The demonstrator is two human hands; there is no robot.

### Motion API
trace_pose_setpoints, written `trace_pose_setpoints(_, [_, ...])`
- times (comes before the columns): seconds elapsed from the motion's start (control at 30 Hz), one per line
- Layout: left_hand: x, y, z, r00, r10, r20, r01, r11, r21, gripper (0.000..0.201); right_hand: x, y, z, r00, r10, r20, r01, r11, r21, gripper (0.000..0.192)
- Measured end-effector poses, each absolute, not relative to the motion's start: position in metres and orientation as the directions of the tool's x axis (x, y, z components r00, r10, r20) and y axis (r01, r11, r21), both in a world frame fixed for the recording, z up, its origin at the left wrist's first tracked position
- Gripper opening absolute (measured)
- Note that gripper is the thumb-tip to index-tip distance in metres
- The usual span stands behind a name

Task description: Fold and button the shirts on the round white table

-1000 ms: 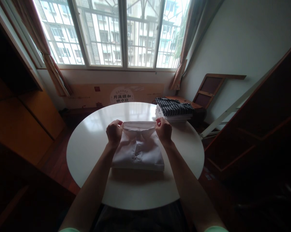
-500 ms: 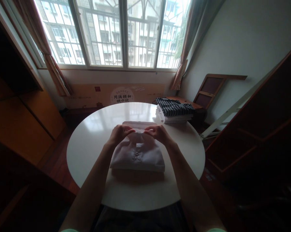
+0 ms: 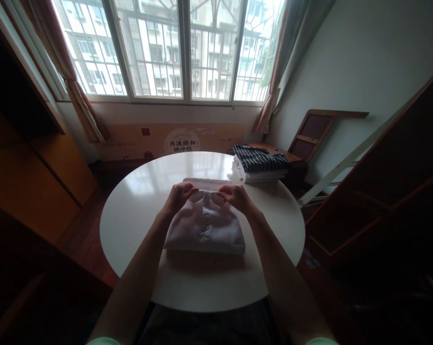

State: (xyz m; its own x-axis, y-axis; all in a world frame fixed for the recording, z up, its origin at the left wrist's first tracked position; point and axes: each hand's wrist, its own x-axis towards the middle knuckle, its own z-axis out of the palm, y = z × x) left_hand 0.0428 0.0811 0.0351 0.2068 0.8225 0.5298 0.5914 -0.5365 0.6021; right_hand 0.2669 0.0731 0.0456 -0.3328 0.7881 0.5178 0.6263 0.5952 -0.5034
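Observation:
A folded white shirt (image 3: 216, 230) lies on the round white table (image 3: 133, 235), its collar toward the window and its button placket facing up. A small dark pattern shows near its lower middle. At the collar, my left hand (image 3: 180, 195) pinches the left collar point between thumb and fingers. My right hand (image 3: 236, 195) pinches the right collar point in the same way. Both wrists rest above the shirt's sides, and the fingertips partly cover the collar's ends.
Toward the back right of the table sits a stack of folded clothes (image 3: 261, 163), black with white stripes on top and white below. Behind the table stands a long printed box or panel (image 3: 140, 139) under the window. A wooden chair (image 3: 308, 136) is at the right.
My hands have moved slightly apart and a little upward with the collar points. The collar front and the placket between them now show more plainly. The stack is unmoved.

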Motion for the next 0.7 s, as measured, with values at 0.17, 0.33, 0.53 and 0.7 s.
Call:
trace_pose_setpoints(0.17, [0.051,0.083,0.030,0.155,0.801,0.578,0.663,-0.518,0.540,0.030,0.262,0.071,0.045,-0.326,0.787,0.524,0.672,0.583,-0.457,0.018])
trace_pose_setpoints(0.33, [0.056,0.079,0.034,0.173,0.785,0.595,0.686,-0.529,0.499,0.033,0.259,0.070,0.046,-0.325,0.775,0.542,0.685,0.588,-0.429,0.019])
trace_pose_setpoints(0.53, [0.058,0.077,0.033,0.210,0.768,0.605,0.668,-0.564,0.485,0.035,0.255,0.069,0.046,-0.327,0.766,0.553,0.705,0.587,-0.397,0.025])
trace_pose_setpoints(0.7, [0.055,0.083,0.028,0.061,0.716,0.695,0.660,-0.552,0.511,0.049,0.262,0.077,0.040,-0.173,0.740,0.650,0.684,0.565,-0.461,0.022])
